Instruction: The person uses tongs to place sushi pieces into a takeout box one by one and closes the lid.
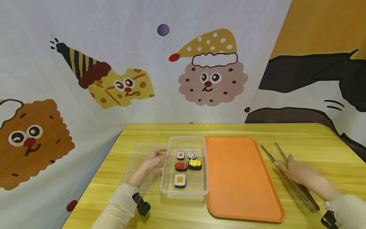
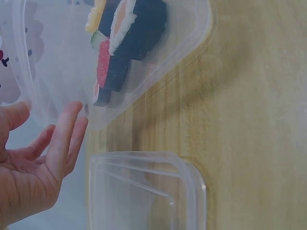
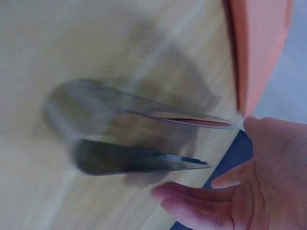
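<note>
In the head view my left hand point(image 1: 153, 160) is at the left side of a clear plastic box point(image 1: 185, 192). Its thumb lies near the rim and its fingers extend along the outer wall. Inside the box are several toy sushi pieces, among them a yellow-topped one point(image 1: 195, 164), a red-topped one point(image 1: 181, 166) and a square roll point(image 1: 180, 180). On the right, my right hand point(image 1: 300, 171) straddles metal tongs point(image 1: 299, 192), thumb by one arm and loosely extended fingers beside the other. The tongs' bent end point(image 3: 72, 110) faces away from the hand in the right wrist view.
An orange tray point(image 1: 240, 178) lies right of the box, between it and the tongs. A clear lid point(image 1: 147, 187) lies on the table left of the box, partly under my left forearm. A printed cloth point(image 1: 143, 41) hangs behind the wooden table point(image 1: 286, 130).
</note>
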